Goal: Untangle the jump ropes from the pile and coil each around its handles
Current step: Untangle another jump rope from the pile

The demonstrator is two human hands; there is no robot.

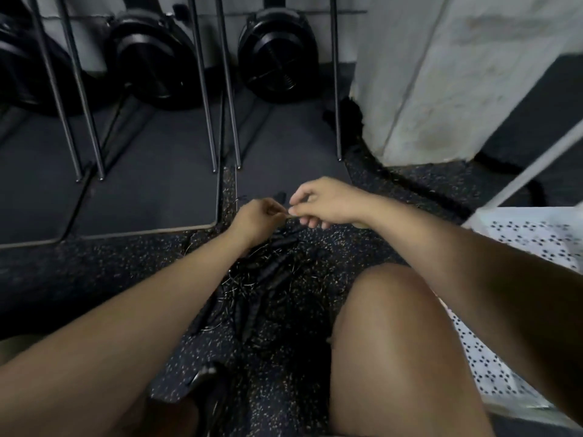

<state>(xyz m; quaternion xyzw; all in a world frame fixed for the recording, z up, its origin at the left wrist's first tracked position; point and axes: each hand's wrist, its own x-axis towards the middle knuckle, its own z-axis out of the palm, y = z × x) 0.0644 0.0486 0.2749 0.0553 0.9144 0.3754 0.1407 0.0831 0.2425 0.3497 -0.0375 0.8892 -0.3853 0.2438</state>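
Observation:
A tangled pile of jump ropes (268, 272) with black handles and thin wire cords lies on the speckled floor between my arms. Above its far end, my left hand (255, 219) and my right hand (321, 201) meet fingertip to fingertip. Both pinch a thin rope cord (288, 215) that is barely visible between them. One more black handle (279, 197) lies on the floor just beyond my hands. The dim light hides how the cords cross.
My bare right knee (394, 342) rises at the lower right. Dark floor mats (148, 190) lie ahead, with thin metal legs (227, 89) standing on them and black weight plates (277, 58) behind. A white pillar (441, 74) stands at right, patterned white fabric (530, 238) beside it.

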